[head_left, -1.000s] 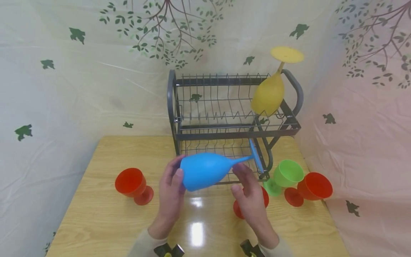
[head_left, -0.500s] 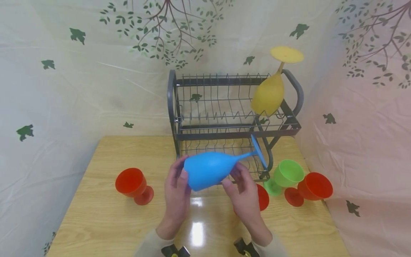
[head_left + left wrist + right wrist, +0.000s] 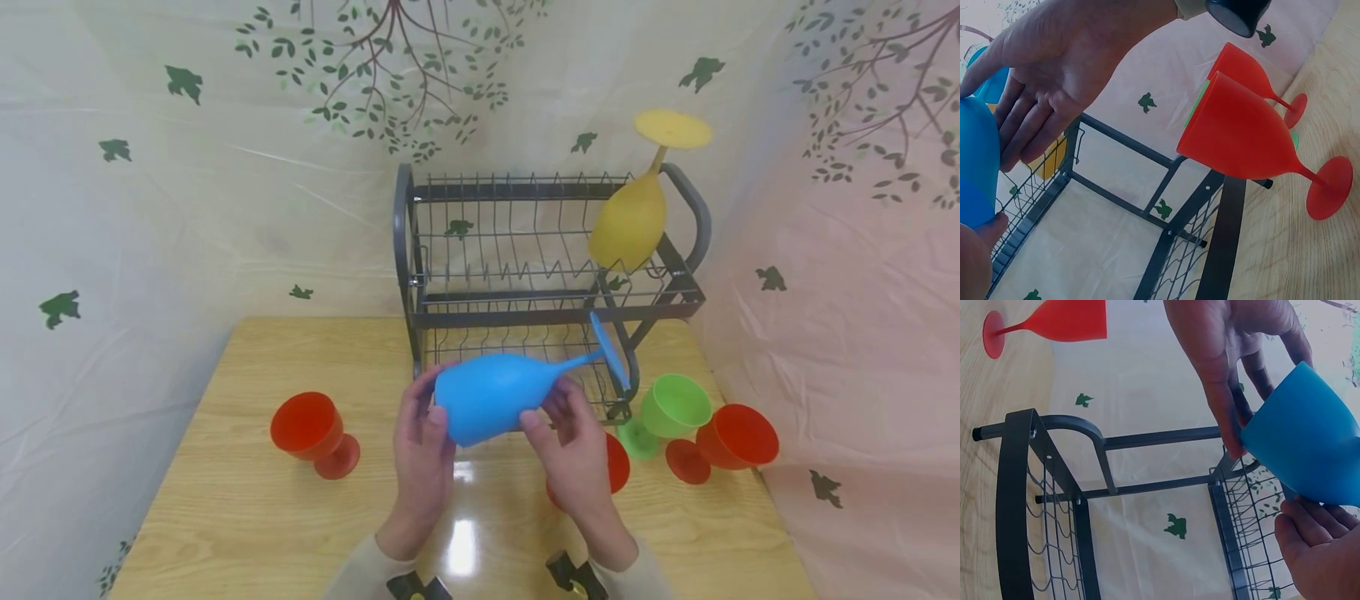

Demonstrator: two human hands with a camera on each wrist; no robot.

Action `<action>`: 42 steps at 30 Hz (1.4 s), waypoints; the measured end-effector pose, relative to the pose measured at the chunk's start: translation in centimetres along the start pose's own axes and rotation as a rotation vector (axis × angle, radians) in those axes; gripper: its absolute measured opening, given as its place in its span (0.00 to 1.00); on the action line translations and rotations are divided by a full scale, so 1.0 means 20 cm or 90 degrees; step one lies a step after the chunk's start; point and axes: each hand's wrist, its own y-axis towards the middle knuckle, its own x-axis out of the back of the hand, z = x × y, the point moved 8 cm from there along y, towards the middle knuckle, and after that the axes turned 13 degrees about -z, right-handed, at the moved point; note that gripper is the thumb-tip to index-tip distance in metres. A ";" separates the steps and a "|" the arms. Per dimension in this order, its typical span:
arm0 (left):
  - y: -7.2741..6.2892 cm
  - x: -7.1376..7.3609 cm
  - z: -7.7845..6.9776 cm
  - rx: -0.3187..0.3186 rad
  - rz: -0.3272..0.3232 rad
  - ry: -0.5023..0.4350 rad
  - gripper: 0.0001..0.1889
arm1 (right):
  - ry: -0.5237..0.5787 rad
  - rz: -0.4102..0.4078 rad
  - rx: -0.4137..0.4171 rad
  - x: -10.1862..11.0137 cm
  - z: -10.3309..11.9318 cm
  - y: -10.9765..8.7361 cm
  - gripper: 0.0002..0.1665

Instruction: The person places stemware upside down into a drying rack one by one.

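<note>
Blue goblet (image 3: 495,396) tilted nearly sideways before the rack (image 3: 502,317), the left hand's (image 3: 423,458) fingers gripping its rim end, the right hand's (image 3: 576,457) the bowl near the stem; a light, even hold should suit, foot guarded from the bars.

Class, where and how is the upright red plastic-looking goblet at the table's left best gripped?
Probably by its slim stem, coming from its right, nearer the left hand: this red goblet stands upright, and the stem is narrow between wider bowl and foot.
</note>
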 end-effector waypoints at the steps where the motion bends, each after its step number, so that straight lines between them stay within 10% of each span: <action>1: 0.00 0.00 0.00 0.001 0.003 0.004 0.20 | 0.001 0.000 -0.003 0.00 0.00 0.00 0.33; 12: 0.01 -0.04 -0.06 -0.067 0.059 0.073 0.26 | 0.027 -0.007 0.015 0.04 0.05 0.03 0.31; 26: 0.08 -0.03 -0.26 -0.361 0.090 0.109 0.26 | -0.008 -0.031 0.010 0.13 0.09 0.07 0.32; 42: 0.17 -0.05 -0.33 -0.597 0.109 0.422 0.37 | -0.068 -0.050 0.037 0.22 0.19 0.10 0.35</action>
